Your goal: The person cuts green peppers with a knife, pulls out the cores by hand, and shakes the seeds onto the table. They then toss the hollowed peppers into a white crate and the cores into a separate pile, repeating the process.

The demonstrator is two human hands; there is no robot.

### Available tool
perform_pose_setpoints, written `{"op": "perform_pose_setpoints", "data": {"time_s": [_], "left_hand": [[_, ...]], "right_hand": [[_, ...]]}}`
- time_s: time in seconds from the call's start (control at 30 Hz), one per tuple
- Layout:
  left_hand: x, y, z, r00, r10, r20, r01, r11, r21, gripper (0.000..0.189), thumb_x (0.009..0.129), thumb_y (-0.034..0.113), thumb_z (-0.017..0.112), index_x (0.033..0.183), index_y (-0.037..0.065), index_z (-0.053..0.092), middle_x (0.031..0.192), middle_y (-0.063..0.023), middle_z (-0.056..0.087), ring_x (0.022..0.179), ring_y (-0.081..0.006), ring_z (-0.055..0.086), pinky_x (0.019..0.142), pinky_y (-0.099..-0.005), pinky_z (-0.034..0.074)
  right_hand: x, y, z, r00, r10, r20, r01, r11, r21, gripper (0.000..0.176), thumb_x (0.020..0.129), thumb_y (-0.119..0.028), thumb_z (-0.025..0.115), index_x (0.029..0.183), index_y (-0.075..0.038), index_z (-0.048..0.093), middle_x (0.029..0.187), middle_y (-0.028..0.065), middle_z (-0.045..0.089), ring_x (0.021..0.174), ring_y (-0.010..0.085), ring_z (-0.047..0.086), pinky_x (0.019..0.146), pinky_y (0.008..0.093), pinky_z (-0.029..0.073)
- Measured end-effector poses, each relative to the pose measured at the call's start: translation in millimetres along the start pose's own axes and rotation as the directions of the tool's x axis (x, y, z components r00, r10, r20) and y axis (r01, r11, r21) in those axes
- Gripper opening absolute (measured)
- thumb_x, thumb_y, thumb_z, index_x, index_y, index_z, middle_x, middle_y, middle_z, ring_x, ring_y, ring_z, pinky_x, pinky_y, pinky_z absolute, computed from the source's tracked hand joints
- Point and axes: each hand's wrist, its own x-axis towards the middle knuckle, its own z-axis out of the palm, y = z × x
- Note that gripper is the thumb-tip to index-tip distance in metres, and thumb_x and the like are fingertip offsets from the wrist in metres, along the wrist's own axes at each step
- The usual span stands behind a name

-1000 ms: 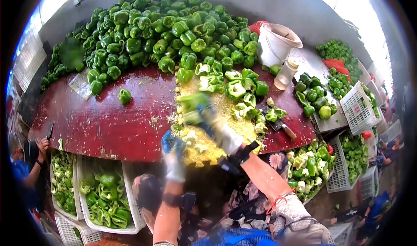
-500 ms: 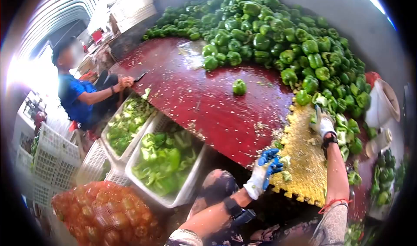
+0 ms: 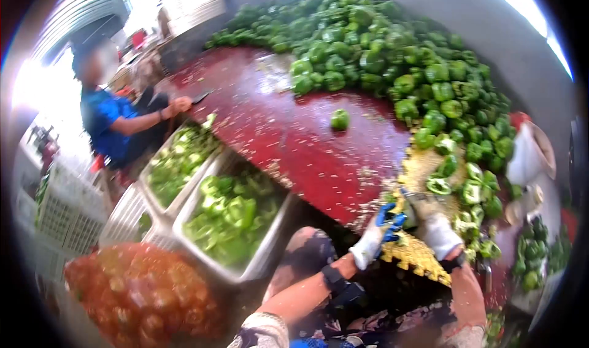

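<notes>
Over the near end of a yellow foam mat [image 3: 408, 259], my two gloved hands are close together. My left hand [image 3: 375, 234], in a white glove with blue fingers, is closed, its fingers curled toward the right hand. My right hand [image 3: 434, 222], in a pale glove, is blurred; its fingers look bent around a dark grey-green thing [image 3: 410, 215] between the hands. I cannot make out its kind. Just beyond the right hand lies a cut green pepper [image 3: 438, 185] on the mat. More opened peppers [image 3: 471, 191] lie along the mat's right side.
A large heap of whole green peppers [image 3: 368, 59] covers the far side of the red table [image 3: 294, 151], with one pepper [image 3: 339, 119] apart. White crates [image 3: 285, 225] of cut peppers and a red net sack [image 3: 144, 293] stand left. Another person [image 3: 110, 121] sits at the table's left edge.
My right hand has come back from the opened peppers, toward me and beside my left hand. A cut pepper now lies where it reached. The left hand has moved slightly up and right.
</notes>
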Motion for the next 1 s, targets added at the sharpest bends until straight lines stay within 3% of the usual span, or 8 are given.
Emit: {"op": "perform_pose_setpoints", "data": {"time_s": [0.17, 0.37, 0.4, 0.57, 0.67, 0.73, 0.8, 1.0], "left_hand": [[7, -13, -6, 0.970, 0.091, 0.226, 0.047, 0.840, -0.541, 0.026, 0.097, 0.010, 0.058, 0.123, 0.010, 0.059, 0.109, -0.0025, 0.066, 0.096, -0.0171, 0.067, 0.084, -0.0338, 0.058], [8, -12, 1, 0.982, 0.184, 0.044, -0.162, 0.937, -0.310, 0.033, 0.098, 0.024, 0.060, 0.125, 0.006, 0.057, 0.105, -0.0049, 0.065, 0.095, -0.0197, 0.064, 0.080, -0.0371, 0.058], [9, -10, 3, 0.971, 0.229, 0.063, -0.198, 0.927, -0.319, 0.037, 0.098, 0.026, 0.060, 0.128, 0.006, 0.055, 0.109, -0.0068, 0.064, 0.100, -0.0218, 0.064, 0.083, -0.0399, 0.058], [17, -19, -9, 0.970, 0.205, 0.131, -0.199, 0.978, -0.059, 0.047, 0.093, 0.024, 0.069, 0.135, 0.011, 0.050, 0.117, -0.0042, 0.064, 0.104, -0.0173, 0.062, 0.076, -0.0311, 0.057], [21, -16, -9, 0.952, 0.305, 0.030, -0.292, 0.873, 0.391, 0.031, 0.094, 0.020, 0.069, 0.123, 0.011, 0.061, 0.100, -0.0009, 0.067, 0.083, -0.0086, 0.062, 0.063, -0.0240, 0.051], [28, -42, -19, 0.912, 0.407, 0.039, -0.405, 0.883, 0.239, 0.024, 0.094, 0.021, 0.068, 0.116, 0.013, 0.065, 0.089, 0.0019, 0.065, 0.062, -0.0049, 0.055, 0.051, -0.0218, 0.043], [15, -25, -24, 0.995, -0.050, 0.086, 0.063, 0.987, -0.146, 0.021, 0.097, 0.019, 0.064, 0.117, 0.014, 0.064, 0.082, 0.0033, 0.062, 0.053, -0.0045, 0.049, 0.045, -0.0221, 0.039], [15, -39, -19, 0.981, 0.073, 0.181, -0.021, 0.963, -0.270, 0.037, 0.102, 0.031, 0.054, 0.132, 0.010, 0.056, 0.114, -0.0011, 0.065, 0.090, -0.0126, 0.064, 0.069, -0.0279, 0.056]], "right_hand": [[-6, -43, -37, 0.987, -0.122, 0.101, 0.124, 0.992, -0.010, 0.080, 0.083, -0.032, 0.072, 0.148, -0.006, 0.034, 0.138, 0.0230, 0.048, 0.123, 0.0347, 0.051, 0.107, 0.0469, 0.037], [-16, -35, -18, 0.895, 0.447, 0.016, -0.292, 0.557, 0.778, 0.076, 0.092, -0.041, 0.068, 0.149, -0.005, 0.034, 0.127, 0.0195, 0.060, 0.111, 0.0246, 0.061, 0.096, 0.0373, 0.050], [-9, -54, -49, 0.851, 0.443, 0.283, -0.511, 0.571, 0.642, 0.063, 0.096, -0.010, 0.059, 0.151, -0.004, 0.028, 0.125, 0.0167, 0.057, 0.105, 0.0206, 0.062, 0.084, 0.0313, 0.056], [-19, -54, -1, 0.783, 0.616, 0.086, -0.295, 0.246, 0.923, 0.050, 0.097, -0.029, 0.064, 0.140, -0.009, 0.048, 0.120, 0.0091, 0.062, 0.110, 0.0166, 0.056, 0.098, 0.0334, 0.046], [-32, -39, 13, 0.848, 0.509, -0.145, -0.267, 0.647, 0.714, 0.047, 0.093, -0.013, 0.066, 0.136, -0.005, 0.052, 0.110, 0.0095, 0.067, 0.101, 0.0175, 0.062, 0.089, 0.0334, 0.051], [-32, -37, 15, 0.835, 0.531, -0.148, -0.257, 0.613, 0.747, 0.047, 0.090, -0.009, 0.068, 0.134, -0.003, 0.053, 0.110, 0.0106, 0.068, 0.098, 0.0197, 0.063, 0.087, 0.0353, 0.052], [-31, -42, 2, 0.878, 0.469, -0.094, -0.353, 0.769, 0.533, 0.045, 0.095, -0.010, 0.063, 0.137, -0.005, 0.049, 0.118, 0.0119, 0.065, 0.105, 0.0227, 0.064, 0.083, 0.0347, 0.055], [-26, -62, -7, 0.935, 0.223, -0.276, -0.115, 0.926, 0.360, 0.057, 0.079, -0.015, 0.078, 0.129, -0.008, 0.053, 0.101, 0.0156, 0.063, 0.087, 0.0354, 0.064, 0.077, 0.0427, 0.053]]}}
